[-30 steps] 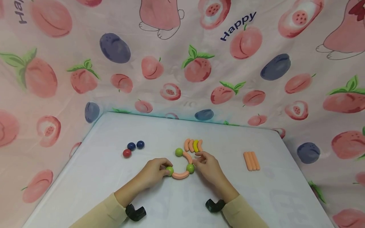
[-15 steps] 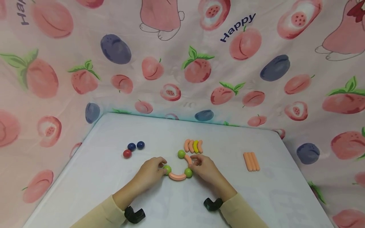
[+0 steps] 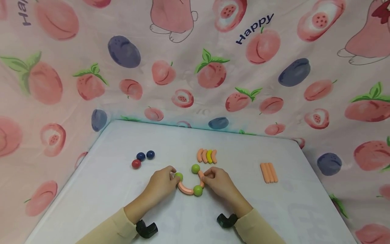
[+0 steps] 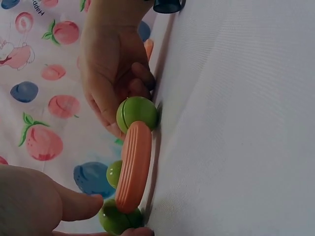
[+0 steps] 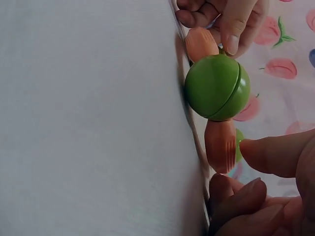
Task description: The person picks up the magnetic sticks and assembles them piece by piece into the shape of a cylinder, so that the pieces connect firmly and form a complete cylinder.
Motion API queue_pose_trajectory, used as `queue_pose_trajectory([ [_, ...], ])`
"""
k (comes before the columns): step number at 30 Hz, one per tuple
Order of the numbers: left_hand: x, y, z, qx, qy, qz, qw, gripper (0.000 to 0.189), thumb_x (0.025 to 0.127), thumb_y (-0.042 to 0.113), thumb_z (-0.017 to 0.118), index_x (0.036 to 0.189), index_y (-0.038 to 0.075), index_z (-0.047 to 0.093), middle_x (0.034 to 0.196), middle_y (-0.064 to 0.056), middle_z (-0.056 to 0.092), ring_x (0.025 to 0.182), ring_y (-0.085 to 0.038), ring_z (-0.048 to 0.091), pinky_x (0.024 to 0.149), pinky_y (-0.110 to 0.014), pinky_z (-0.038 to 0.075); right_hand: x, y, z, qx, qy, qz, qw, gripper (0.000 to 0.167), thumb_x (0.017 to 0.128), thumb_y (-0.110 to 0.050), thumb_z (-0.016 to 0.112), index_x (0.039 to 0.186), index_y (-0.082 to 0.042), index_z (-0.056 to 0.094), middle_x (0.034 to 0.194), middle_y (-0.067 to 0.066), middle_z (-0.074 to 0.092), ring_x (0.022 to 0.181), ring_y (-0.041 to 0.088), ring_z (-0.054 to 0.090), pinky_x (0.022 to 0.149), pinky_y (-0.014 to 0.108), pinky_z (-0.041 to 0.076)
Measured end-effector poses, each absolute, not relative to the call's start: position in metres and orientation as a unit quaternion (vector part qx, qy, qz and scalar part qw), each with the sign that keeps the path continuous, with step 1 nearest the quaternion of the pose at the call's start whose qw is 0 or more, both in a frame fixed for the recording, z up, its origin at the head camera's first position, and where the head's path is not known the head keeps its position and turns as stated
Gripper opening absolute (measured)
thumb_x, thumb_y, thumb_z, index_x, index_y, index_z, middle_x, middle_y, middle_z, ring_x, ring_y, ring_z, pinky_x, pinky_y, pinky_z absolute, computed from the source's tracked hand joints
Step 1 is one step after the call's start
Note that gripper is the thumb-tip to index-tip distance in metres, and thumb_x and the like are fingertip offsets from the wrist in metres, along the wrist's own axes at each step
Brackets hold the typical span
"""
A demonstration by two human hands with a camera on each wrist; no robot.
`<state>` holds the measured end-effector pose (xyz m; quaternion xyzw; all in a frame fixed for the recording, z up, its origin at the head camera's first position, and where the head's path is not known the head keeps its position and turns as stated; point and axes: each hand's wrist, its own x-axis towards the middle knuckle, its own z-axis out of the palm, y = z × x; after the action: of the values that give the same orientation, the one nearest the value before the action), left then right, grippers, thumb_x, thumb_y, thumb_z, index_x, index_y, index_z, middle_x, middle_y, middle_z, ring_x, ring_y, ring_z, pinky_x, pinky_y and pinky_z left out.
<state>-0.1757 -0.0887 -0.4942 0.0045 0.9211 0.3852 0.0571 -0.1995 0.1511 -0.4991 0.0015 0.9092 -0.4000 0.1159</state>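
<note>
Three green balls and two curved orange pieces form an arc lying on the white table. My left hand pinches the green ball at the arc's left end. From there one curved orange piece runs to the nearest green ball. A second curved piece rises from that ball to the far green ball; my right hand holds this piece between thumb and fingers, partly covering it. In the left wrist view, the grooved side of the lower orange piece shows clearly.
Behind the arc lie several curved pieces, one of them yellow. Straight orange sticks lie side by side at the right. Two blue balls and a red ball sit at the left. Fruit-printed cloth hangs behind.
The arc has turned clockwise: its left ball moved away from me, its near ball came closer and leftward. My right hand shifted from beside that ball to the upper curved piece.
</note>
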Motion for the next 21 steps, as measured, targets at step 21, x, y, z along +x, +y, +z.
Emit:
queue_pose_trajectory([
  [21, -0.196, -0.084, -0.499, 0.004, 0.922, 0.386, 0.042, 0.034, 0.099, 0.02, 0.076, 0.128, 0.003, 0.072, 0.109, -0.012, 0.071, 0.096, -0.022, 0.066, 0.087, -0.042, 0.059, -0.207, 0.157, -0.499, 0.006, 0.912, -0.399, 0.095, 0.014, 0.097, -0.024, 0.077, 0.093, -0.011, 0.075, 0.077, 0.003, 0.062, 0.076, 0.018, 0.055, 0.064, 0.03, 0.044],
])
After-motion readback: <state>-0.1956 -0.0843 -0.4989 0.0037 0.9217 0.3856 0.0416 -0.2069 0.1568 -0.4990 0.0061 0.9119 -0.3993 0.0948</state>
